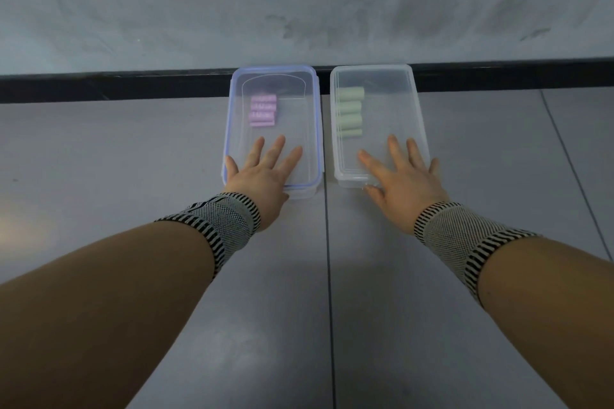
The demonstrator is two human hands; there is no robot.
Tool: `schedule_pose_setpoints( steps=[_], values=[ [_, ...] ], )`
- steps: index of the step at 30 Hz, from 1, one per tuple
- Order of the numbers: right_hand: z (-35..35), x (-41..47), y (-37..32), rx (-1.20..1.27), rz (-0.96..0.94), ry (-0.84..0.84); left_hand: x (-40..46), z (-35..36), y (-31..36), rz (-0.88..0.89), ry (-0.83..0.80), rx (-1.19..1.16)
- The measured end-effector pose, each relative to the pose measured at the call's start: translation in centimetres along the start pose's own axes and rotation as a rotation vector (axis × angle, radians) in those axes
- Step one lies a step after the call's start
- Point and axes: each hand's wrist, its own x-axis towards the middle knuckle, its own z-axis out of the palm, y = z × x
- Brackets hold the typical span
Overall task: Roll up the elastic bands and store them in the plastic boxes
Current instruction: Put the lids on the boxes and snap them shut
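Two clear plastic boxes stand side by side on the grey table, both with lids on. The left box [315, 129] has a blue-rimmed lid and holds several rolled pink bands [263, 110]. The right box [417, 100] has a clear lid, and several rolled green bands [349, 112] lie in it. My left hand [262, 173] lies flat on the near end of the left lid, fingers spread. On the near end of the right lid, my right hand [403, 181] presses with straight spread fingers. Neither hand holds anything.
The boxes sit at the far edge of the grey table [133, 149], against a black strip [133, 86] below a pale wall. A seam in the tabletop [328, 259] runs toward me between the boxes. Both wrists wear striped knitted bands.
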Motion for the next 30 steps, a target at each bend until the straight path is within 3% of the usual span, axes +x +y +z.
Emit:
schedule_pose_setpoints(
  steps=[22, 30],
  values=[
    [-0.4, 0.3, -1.1, -0.028, -0.031, 0.016, 0.3, 0.0, 0.3, 0.024, -0.007, 0.013],
    [1.2, 0.6, -1.8, -0.041, -0.028, 0.121, 0.2, 1.6, 1.2, -0.008, 0.114, 0.066]
  ],
)
